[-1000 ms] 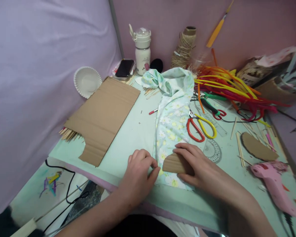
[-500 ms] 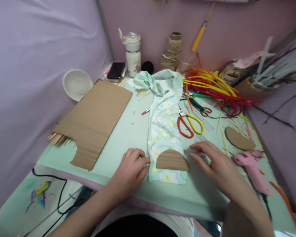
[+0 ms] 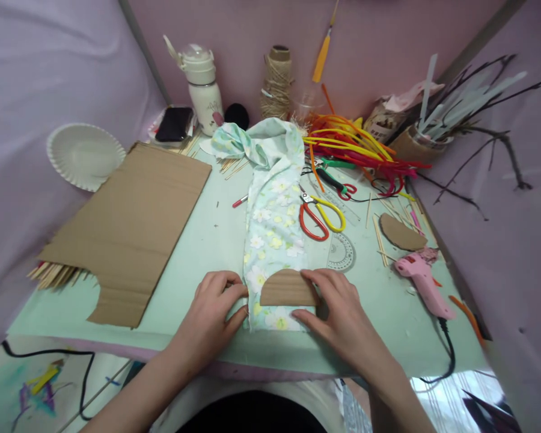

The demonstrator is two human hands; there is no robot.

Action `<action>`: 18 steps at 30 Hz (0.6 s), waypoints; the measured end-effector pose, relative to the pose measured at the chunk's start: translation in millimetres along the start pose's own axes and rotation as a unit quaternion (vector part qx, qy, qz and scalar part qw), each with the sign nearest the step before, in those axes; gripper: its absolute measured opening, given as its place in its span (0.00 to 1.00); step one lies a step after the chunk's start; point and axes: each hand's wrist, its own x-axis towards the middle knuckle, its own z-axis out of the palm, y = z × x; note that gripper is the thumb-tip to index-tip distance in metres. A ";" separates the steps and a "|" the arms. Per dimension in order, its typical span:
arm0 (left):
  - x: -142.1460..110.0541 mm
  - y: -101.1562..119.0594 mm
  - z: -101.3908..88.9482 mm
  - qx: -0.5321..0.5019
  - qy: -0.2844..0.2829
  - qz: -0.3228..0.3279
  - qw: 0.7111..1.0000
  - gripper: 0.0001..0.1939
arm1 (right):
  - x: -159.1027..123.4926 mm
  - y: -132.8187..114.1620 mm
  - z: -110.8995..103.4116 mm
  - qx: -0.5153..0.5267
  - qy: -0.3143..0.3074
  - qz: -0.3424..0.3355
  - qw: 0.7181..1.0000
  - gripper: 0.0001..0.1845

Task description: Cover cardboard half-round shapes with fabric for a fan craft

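A strip of pale green floral cloth (image 3: 275, 240) lies lengthwise in front of me, its far end bunched up. On its near end rests a half-round piece of cardboard (image 3: 286, 290), straight edge towards me. My left hand (image 3: 219, 307) is at the cloth's left edge, thumb and forefinger closed on the edge. Across the right end of the cardboard piece, my right hand (image 3: 338, 307) has its forefinger at the curved edge and its thumb by the straight edge, on the cloth.
A large cut cardboard sheet (image 3: 135, 234) lies left, over thin sticks (image 3: 58, 275). Scissors (image 3: 320, 213) and a clear protractor (image 3: 341, 252) are right of the cloth. Further right are a pink glue gun (image 3: 424, 282) and a cardboard oval (image 3: 401, 233). Behind stand a bottle (image 3: 205, 96) and twine (image 3: 277, 84).
My right hand has moved left from beside the cloth onto the half-round cardboard's right end. My left hand stays at the cloth's left edge. The camera view has shifted.
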 end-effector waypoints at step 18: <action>-7.5 -7.3 2.0 0.030 0.023 0.038 0.999 0.07 | -32.2 52.5 -12.3 -0.193 0.358 0.048 0.912 0.15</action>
